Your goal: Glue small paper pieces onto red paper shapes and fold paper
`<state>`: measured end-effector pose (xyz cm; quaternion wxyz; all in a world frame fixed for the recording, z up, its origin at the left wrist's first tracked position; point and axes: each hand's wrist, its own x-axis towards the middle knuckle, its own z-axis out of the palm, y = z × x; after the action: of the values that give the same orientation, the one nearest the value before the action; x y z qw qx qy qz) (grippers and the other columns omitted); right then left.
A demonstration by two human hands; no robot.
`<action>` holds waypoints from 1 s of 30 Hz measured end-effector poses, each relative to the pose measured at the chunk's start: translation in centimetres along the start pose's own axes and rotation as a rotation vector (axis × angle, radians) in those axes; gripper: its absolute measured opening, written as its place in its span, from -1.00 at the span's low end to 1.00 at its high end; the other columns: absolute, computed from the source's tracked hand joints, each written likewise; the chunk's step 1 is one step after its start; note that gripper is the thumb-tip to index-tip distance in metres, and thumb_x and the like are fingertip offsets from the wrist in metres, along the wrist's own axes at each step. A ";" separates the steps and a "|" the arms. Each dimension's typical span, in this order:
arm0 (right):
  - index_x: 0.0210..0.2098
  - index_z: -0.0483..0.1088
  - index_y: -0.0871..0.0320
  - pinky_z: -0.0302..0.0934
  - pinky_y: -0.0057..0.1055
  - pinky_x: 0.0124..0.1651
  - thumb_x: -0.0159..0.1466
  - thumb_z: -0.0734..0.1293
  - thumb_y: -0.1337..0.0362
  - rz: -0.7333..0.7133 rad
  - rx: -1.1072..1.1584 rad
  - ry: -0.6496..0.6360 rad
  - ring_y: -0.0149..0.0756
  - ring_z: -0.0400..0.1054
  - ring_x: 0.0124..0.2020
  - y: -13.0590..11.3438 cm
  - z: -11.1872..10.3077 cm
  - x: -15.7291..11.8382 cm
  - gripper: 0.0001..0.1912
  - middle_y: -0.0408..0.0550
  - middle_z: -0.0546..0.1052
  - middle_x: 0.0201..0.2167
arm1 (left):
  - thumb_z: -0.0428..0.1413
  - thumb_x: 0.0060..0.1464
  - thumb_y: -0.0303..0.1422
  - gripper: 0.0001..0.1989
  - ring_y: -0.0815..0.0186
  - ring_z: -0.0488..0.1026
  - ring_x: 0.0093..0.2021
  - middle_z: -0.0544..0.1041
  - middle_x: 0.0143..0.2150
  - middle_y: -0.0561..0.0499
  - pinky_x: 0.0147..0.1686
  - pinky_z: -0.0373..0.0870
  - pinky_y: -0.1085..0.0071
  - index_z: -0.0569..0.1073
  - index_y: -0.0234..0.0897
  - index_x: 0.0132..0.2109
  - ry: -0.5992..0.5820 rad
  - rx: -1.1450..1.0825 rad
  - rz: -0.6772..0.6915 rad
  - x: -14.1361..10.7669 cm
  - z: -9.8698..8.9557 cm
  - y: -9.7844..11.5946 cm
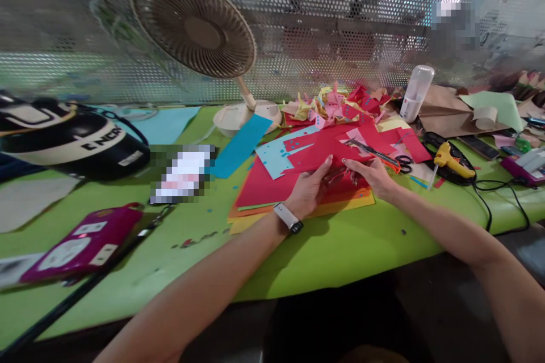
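At a green table (323, 261), my left hand (307, 188) pinches red paper (313, 154); my right hand (377, 177) curls close by, holding what, I cannot tell.

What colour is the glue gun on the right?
Yellow glue gun; it shows best in the head view.

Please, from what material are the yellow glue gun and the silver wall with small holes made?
The yellow pistol-shaped glue gun looks like hard plastic: evenly coloured, with a rounded body. The silver-grey perforated panel seems to be sheet metal with a slight shine, judging by its regular holes and glints, though plastic is possible.
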<state>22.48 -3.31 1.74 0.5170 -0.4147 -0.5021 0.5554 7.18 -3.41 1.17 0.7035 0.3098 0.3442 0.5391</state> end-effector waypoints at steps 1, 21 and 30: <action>-0.60 0.47 0.19 0.13 -0.50 -0.50 -0.02 0.47 -0.03 -0.007 -0.009 0.004 -0.51 0.22 -0.64 0.0 0.0 0.0 -0.62 -0.19 0.45 -0.68 | 0.39 -0.18 -0.28 -0.72 0.14 0.57 -0.04 0.66 -0.20 -0.13 0.06 0.46 0.26 0.58 -0.32 -0.30 -0.007 0.008 -0.002 0.0 0.0 0.0; -0.55 0.43 0.13 0.28 -0.45 -0.49 -0.02 0.40 -0.20 0.117 0.073 0.042 -0.39 0.36 -0.59 -1.3 -3.0 1.4 -0.52 -0.13 0.50 -0.62 | 0.43 -0.29 -0.23 -0.61 0.12 0.59 -0.13 0.65 -0.23 -0.18 0.03 0.47 0.19 0.61 -0.40 -0.31 -0.013 0.104 0.074 0.6 -1.0 0.5; -0.61 0.40 0.18 0.12 -0.47 -0.50 0.01 0.49 -0.04 0.132 -0.360 -0.298 -0.49 0.23 -0.61 -1.8 -3.8 1.4 -0.59 -0.21 0.41 -0.68 | 0.41 -0.27 -0.21 -0.67 0.27 0.55 -0.34 0.64 -0.36 -0.04 -0.23 0.48 0.34 0.59 -0.31 -0.35 -0.117 0.351 0.088 0.6 -1.0 0.7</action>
<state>26.32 -1.55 3.00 0.3175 -0.4456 -0.6354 0.5448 6.06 -2.60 1.02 0.6332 0.4734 0.3776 0.4820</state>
